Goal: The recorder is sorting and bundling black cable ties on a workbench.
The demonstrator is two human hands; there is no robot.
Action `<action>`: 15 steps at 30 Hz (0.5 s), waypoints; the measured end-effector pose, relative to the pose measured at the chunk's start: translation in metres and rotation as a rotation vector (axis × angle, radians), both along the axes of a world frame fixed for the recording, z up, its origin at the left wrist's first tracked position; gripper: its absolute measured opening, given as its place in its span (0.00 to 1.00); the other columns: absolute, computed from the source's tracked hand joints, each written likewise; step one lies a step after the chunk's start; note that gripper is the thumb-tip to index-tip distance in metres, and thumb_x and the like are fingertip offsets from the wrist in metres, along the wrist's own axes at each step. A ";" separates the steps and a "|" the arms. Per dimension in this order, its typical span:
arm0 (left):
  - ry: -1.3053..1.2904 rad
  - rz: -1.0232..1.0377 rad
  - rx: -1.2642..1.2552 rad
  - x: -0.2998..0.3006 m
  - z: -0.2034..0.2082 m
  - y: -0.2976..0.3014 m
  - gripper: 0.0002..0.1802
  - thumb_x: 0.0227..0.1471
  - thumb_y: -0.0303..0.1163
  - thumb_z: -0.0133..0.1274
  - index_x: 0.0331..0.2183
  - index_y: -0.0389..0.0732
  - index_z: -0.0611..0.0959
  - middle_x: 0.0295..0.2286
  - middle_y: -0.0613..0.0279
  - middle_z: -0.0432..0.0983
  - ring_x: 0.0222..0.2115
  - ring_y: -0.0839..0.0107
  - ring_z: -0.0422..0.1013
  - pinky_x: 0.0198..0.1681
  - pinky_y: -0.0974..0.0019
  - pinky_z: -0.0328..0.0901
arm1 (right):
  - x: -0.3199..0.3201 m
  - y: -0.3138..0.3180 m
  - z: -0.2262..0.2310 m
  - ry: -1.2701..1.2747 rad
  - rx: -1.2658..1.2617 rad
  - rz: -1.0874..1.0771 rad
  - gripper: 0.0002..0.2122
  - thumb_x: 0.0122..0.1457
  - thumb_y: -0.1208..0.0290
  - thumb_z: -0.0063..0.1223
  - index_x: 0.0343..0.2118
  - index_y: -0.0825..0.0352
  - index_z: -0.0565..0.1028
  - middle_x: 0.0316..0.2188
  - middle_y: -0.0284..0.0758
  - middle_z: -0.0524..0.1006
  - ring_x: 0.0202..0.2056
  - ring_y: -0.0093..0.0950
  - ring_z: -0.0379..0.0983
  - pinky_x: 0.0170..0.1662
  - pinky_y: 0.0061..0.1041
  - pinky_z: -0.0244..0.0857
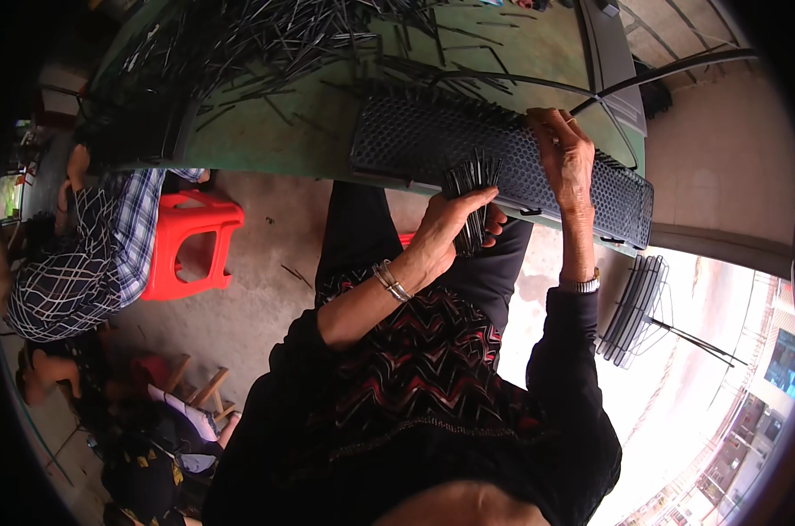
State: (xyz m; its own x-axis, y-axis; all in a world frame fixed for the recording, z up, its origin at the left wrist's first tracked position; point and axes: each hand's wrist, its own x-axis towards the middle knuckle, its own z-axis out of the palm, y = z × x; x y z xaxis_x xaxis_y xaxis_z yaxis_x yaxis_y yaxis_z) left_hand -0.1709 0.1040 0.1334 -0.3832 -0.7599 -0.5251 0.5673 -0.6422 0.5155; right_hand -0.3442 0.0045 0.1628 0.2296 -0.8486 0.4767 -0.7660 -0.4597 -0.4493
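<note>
Where my left grip point(452, 217) closes: strips point(474, 168), probably bunched for control.
Right grip point(568, 167): I can't tell its pinch; tray point(432, 140) beneath.

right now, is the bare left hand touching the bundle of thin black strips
Touching: the head view shows the bare left hand closed around the bundle of thin black strips, its thumb lying across them.

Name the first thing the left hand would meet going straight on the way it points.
Most likely the tray: the left hand, gripping black sticks, points up and right toward its near edge. Depth is unclear, so it might pass just above.
</note>
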 end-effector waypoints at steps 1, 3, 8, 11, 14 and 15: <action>-0.004 -0.015 0.002 0.000 -0.001 -0.001 0.15 0.53 0.40 0.55 0.28 0.37 0.81 0.23 0.60 0.78 0.24 0.72 0.74 0.24 0.70 0.68 | 0.002 0.005 0.006 0.050 -0.015 -0.068 0.06 0.56 0.74 0.55 0.36 0.62 0.79 0.31 0.34 0.76 0.29 0.28 0.75 0.34 0.25 0.68; -0.010 -0.031 0.003 0.000 0.000 0.001 0.14 0.54 0.40 0.54 0.30 0.37 0.81 0.24 0.60 0.78 0.25 0.72 0.75 0.25 0.71 0.69 | 0.004 0.007 0.005 0.064 0.006 -0.095 0.06 0.56 0.72 0.55 0.37 0.61 0.79 0.31 0.33 0.75 0.29 0.29 0.75 0.34 0.26 0.68; -0.021 -0.013 0.023 -0.001 0.006 0.004 0.15 0.54 0.39 0.54 0.35 0.36 0.80 0.28 0.59 0.79 0.29 0.70 0.77 0.27 0.70 0.70 | 0.007 0.013 0.007 0.164 -0.010 -0.082 0.08 0.56 0.66 0.57 0.38 0.59 0.79 0.30 0.34 0.74 0.30 0.32 0.74 0.34 0.27 0.67; -0.021 0.011 0.010 -0.005 0.002 0.005 0.15 0.52 0.40 0.55 0.34 0.37 0.81 0.28 0.58 0.80 0.28 0.70 0.77 0.27 0.67 0.68 | 0.010 0.024 0.017 0.184 -0.004 -0.148 0.10 0.57 0.64 0.57 0.39 0.62 0.79 0.29 0.33 0.75 0.29 0.27 0.73 0.33 0.26 0.67; -0.044 0.023 -0.040 -0.003 0.002 0.006 0.15 0.52 0.40 0.56 0.35 0.38 0.81 0.28 0.59 0.80 0.28 0.70 0.77 0.26 0.68 0.68 | 0.004 0.038 0.020 -0.189 0.498 0.045 0.14 0.57 0.63 0.58 0.39 0.69 0.77 0.27 0.31 0.75 0.28 0.21 0.71 0.32 0.23 0.66; -0.044 0.020 -0.039 -0.004 0.002 0.006 0.15 0.52 0.40 0.56 0.35 0.38 0.81 0.28 0.59 0.80 0.28 0.70 0.77 0.26 0.68 0.68 | 0.007 0.045 0.020 -0.277 0.634 0.097 0.12 0.57 0.65 0.58 0.37 0.70 0.77 0.25 0.32 0.75 0.27 0.20 0.70 0.31 0.22 0.66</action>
State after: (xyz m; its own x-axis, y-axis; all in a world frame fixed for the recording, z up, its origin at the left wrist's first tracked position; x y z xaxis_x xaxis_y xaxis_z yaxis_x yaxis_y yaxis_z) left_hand -0.1747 0.1096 0.1358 -0.3451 -0.7872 -0.5111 0.5558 -0.6102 0.5646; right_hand -0.3368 0.0494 0.1824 0.2600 -0.9642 -0.0515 -0.5531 -0.1050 -0.8265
